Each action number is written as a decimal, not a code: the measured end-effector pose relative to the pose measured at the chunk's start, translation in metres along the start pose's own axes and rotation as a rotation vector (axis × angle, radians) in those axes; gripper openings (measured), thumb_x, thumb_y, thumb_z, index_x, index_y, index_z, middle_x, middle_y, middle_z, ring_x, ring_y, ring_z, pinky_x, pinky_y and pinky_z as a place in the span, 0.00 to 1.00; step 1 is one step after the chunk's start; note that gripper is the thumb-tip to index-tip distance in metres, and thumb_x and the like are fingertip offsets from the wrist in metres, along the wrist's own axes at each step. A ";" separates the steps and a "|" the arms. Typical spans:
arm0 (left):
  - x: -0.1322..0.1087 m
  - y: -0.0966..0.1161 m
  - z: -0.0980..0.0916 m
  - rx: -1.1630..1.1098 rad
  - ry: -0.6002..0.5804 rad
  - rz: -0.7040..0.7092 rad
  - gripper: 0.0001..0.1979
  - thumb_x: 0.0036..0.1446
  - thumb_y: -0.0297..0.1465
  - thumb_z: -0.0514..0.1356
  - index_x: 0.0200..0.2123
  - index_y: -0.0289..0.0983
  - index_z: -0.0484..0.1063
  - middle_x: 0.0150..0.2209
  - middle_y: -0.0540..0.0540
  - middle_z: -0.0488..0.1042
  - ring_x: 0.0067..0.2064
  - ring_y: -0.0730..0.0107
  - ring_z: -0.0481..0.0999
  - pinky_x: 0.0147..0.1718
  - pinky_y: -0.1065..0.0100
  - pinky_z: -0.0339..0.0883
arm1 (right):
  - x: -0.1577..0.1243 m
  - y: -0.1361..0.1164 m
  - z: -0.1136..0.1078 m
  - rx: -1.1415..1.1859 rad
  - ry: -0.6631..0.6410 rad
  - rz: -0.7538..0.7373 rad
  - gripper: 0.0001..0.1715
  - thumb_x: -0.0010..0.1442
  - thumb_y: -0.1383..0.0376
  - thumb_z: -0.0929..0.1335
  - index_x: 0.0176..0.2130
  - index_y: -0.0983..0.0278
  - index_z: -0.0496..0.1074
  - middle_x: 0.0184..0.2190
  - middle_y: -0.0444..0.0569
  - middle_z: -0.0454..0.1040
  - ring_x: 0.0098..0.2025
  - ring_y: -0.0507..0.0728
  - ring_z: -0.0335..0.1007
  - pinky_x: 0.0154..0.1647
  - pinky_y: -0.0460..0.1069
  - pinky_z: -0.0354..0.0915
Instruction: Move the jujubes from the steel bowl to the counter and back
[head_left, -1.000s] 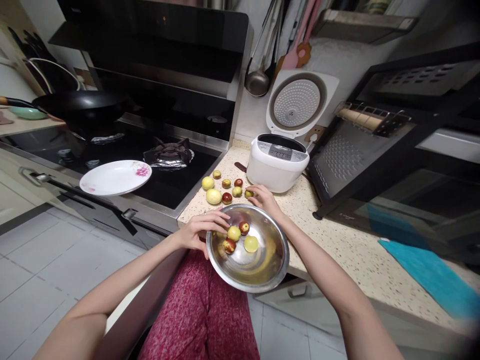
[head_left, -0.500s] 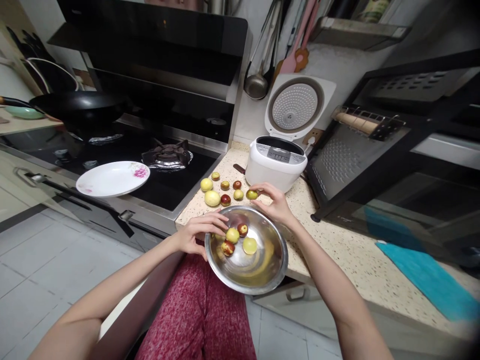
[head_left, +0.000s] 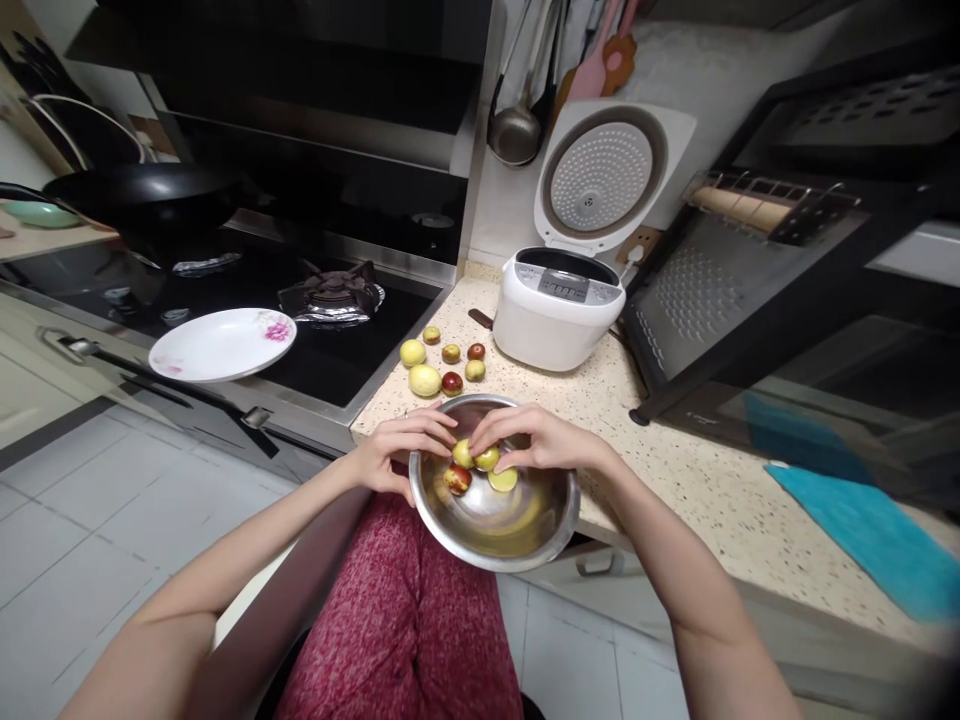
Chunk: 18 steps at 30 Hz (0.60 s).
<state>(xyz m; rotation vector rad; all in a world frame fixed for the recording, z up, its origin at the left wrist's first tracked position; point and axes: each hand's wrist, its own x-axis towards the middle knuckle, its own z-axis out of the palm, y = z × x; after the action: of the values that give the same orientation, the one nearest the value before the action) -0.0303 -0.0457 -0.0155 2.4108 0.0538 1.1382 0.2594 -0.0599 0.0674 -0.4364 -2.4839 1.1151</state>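
A shiny metal bowl (head_left: 517, 530) tilts over my lap at the counter edge. My left hand (head_left: 397, 450) grips its left rim, thumb outside and fingers reaching over the inside. My right hand (head_left: 536, 437) is down in the bowl, its fingers closed around a yellow-green jujube (head_left: 487, 459). Beside that one lie another yellowish fruit (head_left: 463, 454), a reddish-brown jujube (head_left: 457, 479) and a pale yellow piece with a flat face (head_left: 502, 479). Behind the bowl, several green, yellow and red fruits (head_left: 451, 383) sit loose on the speckled counter.
A white rice cooker (head_left: 551, 325) stands with its lid up behind the fruits. To the left are a gas stove with a flowered plate (head_left: 217, 345) and a black wok (head_left: 150, 200). A dark oven (head_left: 750, 350) and a teal cloth (head_left: 862, 540) are on the right.
My right hand has carried a yellow-green jujube from the counter into the bowl. My left hand stays on the rim. The view has shifted slightly.
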 end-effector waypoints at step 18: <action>-0.001 0.000 0.000 0.007 -0.008 -0.004 0.32 0.60 0.56 0.63 0.51 0.33 0.80 0.48 0.32 0.82 0.59 0.47 0.78 0.64 0.43 0.68 | 0.000 0.006 0.002 0.018 -0.045 0.027 0.17 0.61 0.67 0.77 0.50 0.56 0.83 0.52 0.51 0.82 0.53 0.58 0.79 0.58 0.56 0.72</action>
<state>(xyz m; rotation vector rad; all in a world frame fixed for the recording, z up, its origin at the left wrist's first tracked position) -0.0308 -0.0456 -0.0161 2.4195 0.0604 1.1286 0.2595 -0.0575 0.0615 -0.4455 -2.5120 1.1698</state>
